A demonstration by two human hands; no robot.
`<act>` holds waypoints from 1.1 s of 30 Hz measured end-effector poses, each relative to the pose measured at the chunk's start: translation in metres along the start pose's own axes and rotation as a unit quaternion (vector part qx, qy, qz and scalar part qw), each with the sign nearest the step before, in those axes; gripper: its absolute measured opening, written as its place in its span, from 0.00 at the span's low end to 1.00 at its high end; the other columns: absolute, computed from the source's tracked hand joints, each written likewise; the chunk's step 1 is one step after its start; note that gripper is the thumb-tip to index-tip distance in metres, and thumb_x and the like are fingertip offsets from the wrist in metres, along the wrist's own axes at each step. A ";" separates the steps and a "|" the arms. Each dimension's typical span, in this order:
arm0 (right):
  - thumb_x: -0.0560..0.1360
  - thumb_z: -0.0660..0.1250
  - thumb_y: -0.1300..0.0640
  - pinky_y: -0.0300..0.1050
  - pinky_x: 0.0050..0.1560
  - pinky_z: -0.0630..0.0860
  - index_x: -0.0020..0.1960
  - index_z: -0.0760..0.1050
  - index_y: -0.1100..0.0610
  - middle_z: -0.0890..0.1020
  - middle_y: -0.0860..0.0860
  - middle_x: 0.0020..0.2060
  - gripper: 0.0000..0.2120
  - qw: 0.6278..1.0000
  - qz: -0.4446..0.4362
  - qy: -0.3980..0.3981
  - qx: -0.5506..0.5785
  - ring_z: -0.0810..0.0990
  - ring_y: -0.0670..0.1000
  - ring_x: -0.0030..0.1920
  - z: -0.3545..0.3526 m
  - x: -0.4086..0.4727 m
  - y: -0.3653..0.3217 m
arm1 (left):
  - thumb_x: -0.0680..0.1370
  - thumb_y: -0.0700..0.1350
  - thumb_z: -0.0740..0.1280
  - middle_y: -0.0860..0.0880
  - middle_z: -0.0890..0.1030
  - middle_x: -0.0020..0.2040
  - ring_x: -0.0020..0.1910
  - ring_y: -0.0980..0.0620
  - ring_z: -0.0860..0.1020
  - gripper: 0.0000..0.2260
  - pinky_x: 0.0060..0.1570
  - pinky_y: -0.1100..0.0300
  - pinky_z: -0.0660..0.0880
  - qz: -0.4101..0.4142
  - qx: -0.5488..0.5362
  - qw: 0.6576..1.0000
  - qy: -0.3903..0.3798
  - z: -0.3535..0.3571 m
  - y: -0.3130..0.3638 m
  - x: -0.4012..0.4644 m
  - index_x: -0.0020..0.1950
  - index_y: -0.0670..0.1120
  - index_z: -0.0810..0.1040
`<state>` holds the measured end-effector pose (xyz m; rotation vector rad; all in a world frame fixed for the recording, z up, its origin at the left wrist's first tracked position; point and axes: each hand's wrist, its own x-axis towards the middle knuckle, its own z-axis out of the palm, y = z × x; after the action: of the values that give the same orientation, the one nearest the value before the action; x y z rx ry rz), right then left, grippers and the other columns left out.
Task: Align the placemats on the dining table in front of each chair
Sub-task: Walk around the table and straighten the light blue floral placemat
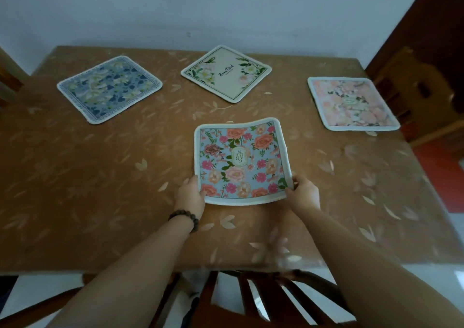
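Both hands, the left hand [191, 191] and right hand [304, 191], grip the near corners of the flowered placemat [241, 161], its near edge lifted off the surface [75, 177] before the near chair [263, 297]. The blue mat [109, 89] and cream mat [226, 73] lie crooked; the pink mat [351, 103] looks nearly squared.

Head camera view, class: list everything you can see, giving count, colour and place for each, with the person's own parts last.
Dining table: one, brown leaf-patterned cover, centre.
Blue placemat: one, far left, skewed.
Cream placemat: one, far centre, skewed.
Pink placemat: one, right, before a chair.
Floral placemat: one, blue with pink flowers, near centre, held by its near corners.
Chairs: wooden; one right, one near, part of one at left.
Bead bracelet: one, dark, left wrist.
Left hand, right hand: gripping the floral placemat.
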<state>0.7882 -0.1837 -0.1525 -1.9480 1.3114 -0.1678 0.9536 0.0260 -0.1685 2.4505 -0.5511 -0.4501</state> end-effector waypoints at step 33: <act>0.65 0.76 0.43 0.57 0.75 0.49 0.76 0.34 0.54 0.46 0.57 0.76 0.59 0.967 -0.060 -0.140 -0.203 0.41 0.59 0.76 -0.062 -0.036 0.161 | 0.69 0.56 0.74 0.43 0.59 0.74 0.73 0.45 0.60 0.44 0.69 0.48 0.64 -0.047 0.055 0.990 -0.120 0.108 0.054 -0.117 0.75 0.41 0.54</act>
<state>0.6229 -0.2136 -0.2040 -2.2941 1.1001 0.3336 0.7915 -0.0088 -0.1974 2.5514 -0.5728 -0.7795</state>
